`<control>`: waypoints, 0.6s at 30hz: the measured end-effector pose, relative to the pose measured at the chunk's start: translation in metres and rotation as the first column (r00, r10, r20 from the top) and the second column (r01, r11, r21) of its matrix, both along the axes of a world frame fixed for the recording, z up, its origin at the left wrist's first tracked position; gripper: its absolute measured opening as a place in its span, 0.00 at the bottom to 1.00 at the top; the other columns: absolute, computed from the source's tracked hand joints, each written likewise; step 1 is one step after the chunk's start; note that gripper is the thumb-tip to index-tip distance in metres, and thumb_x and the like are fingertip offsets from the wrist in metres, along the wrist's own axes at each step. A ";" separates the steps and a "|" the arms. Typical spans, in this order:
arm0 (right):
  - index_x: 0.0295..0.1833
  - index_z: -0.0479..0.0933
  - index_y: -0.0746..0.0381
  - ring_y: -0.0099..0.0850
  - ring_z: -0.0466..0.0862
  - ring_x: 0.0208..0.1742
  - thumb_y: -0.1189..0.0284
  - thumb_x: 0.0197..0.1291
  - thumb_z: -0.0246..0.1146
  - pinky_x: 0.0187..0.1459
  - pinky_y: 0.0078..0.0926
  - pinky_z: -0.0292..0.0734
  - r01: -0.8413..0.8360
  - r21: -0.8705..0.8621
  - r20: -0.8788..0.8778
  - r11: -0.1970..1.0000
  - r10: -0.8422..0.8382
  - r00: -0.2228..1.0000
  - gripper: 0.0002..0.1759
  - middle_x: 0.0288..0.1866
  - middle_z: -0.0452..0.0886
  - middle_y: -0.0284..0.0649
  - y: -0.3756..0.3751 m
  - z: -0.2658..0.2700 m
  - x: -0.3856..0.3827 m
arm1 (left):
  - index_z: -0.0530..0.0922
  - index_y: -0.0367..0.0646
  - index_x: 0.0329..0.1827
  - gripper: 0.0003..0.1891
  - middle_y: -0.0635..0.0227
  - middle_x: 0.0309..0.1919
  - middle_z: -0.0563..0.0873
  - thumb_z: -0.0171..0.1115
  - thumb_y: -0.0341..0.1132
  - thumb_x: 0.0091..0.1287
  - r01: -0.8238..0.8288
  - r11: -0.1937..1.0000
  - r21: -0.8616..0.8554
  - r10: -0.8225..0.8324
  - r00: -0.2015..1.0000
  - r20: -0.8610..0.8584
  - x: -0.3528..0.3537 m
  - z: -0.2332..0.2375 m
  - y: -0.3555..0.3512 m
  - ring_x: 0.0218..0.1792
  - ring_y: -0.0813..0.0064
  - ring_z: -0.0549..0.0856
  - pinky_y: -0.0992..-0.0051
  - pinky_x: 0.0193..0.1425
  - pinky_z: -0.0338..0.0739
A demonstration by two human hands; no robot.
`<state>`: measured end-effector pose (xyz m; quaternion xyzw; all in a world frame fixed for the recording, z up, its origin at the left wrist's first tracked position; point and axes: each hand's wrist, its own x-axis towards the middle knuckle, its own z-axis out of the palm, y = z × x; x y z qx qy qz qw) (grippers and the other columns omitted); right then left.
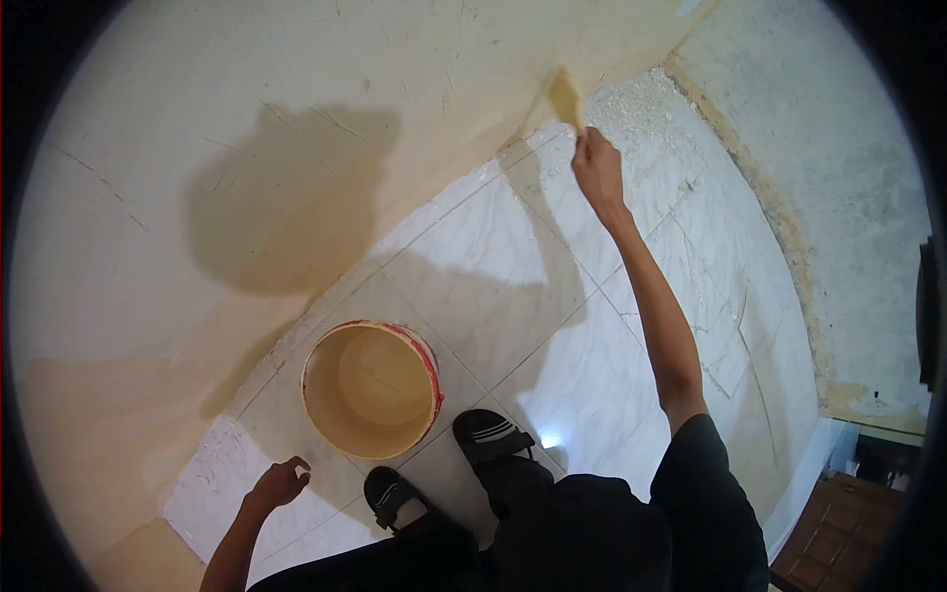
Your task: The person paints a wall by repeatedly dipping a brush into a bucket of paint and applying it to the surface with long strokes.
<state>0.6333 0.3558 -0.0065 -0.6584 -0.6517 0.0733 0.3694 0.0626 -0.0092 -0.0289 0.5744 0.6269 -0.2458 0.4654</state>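
My right hand [598, 170] reaches far forward, its fingers wrapped around the handle of a paintbrush [565, 99]. The brush's wide, yellowish head is against the lower part of the cream wall [444, 89], close to where wall meets floor. My left hand [280, 483] hangs low, loosely curled, with a gap between thumb and fingers and nothing in it. Just beyond that hand, a round bucket [430, 380] with a red-stained rim stands upright on the tiles. Pale cream liquid [380, 380] lies in its bottom.
White marbled tiles [473, 237] cover the floor, with whitish flakes [646, 109] scattered in the far corner. A grey, unevenly coated wall [819, 128] rises at right. My sandalled feet [490, 434] stand close to the bucket. A brown panelled wooden piece [838, 533] is at lower right.
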 end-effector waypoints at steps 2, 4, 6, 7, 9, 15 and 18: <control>0.35 0.76 0.68 0.55 0.80 0.31 0.71 0.64 0.51 0.30 0.49 0.72 0.249 -0.003 -0.055 0.969 -0.248 0.967 0.12 0.27 0.78 0.60 0.008 -0.008 0.008 | 0.76 0.45 0.49 0.14 0.54 0.26 0.84 0.57 0.41 0.65 0.006 1.000 -0.007 -0.006 1.000 -0.019 0.003 0.003 0.004 0.29 0.57 0.84 0.62 0.37 0.77; 0.35 0.76 0.68 0.56 0.80 0.32 0.70 0.65 0.49 0.31 0.49 0.73 0.262 0.023 -0.054 0.965 -0.260 0.964 0.14 0.28 0.79 0.59 0.009 -0.015 -0.001 | 0.76 0.45 0.49 0.14 0.54 0.26 0.84 0.57 0.41 0.65 0.018 1.000 -0.013 -0.019 0.999 -0.038 0.006 0.004 0.008 0.29 0.57 0.84 0.62 0.38 0.77; 0.35 0.75 0.69 0.56 0.80 0.32 0.70 0.66 0.48 0.32 0.50 0.72 0.102 0.094 -0.081 0.990 -0.095 0.992 0.15 0.28 0.79 0.59 0.007 -0.023 -0.025 | 0.76 0.45 0.47 0.13 0.54 0.24 0.84 0.58 0.42 0.64 -0.018 1.000 0.016 0.019 1.000 -0.006 0.007 0.006 0.009 0.32 0.53 0.84 0.60 0.40 0.78; 0.37 0.76 0.69 0.56 0.80 0.32 0.70 0.66 0.48 0.32 0.50 0.72 0.091 0.097 -0.137 0.991 -0.078 0.987 0.15 0.29 0.78 0.60 0.001 -0.024 -0.045 | 0.76 0.45 0.47 0.13 0.54 0.24 0.84 0.58 0.42 0.64 -0.017 1.000 0.012 0.017 1.000 -0.006 0.009 0.008 0.009 0.32 0.53 0.84 0.60 0.40 0.78; 0.39 0.76 0.69 0.55 0.79 0.29 0.70 0.67 0.48 0.30 0.46 0.71 0.054 0.076 -0.209 0.996 -0.037 0.977 0.15 0.26 0.77 0.59 -0.016 -0.021 -0.080 | 0.76 0.45 0.47 0.14 0.53 0.25 0.84 0.58 0.42 0.65 -0.020 1.000 -0.006 0.020 1.000 -0.016 0.013 0.011 0.012 0.33 0.52 0.84 0.59 0.42 0.78; 0.45 0.76 0.62 0.42 0.73 0.18 0.69 0.66 0.55 0.24 0.36 0.69 -0.316 -0.097 -0.407 0.944 0.252 0.878 0.10 0.19 0.72 0.50 -0.081 -0.006 -0.121 | 0.76 0.45 0.49 0.15 0.50 0.27 0.84 0.57 0.43 0.65 0.037 0.996 -0.086 -0.042 0.998 -0.049 0.010 0.000 0.010 0.37 0.51 0.84 0.58 0.45 0.77; 0.46 0.76 0.62 0.43 0.74 0.18 0.68 0.65 0.56 0.24 0.36 0.69 -0.565 -0.237 -0.247 0.790 0.514 0.822 0.10 0.19 0.73 0.48 -0.093 0.007 -0.109 | 0.76 0.45 0.48 0.15 0.50 0.27 0.84 0.57 0.43 0.65 0.094 0.992 -0.080 -0.101 0.991 -0.089 0.014 0.000 0.018 0.36 0.50 0.84 0.58 0.44 0.77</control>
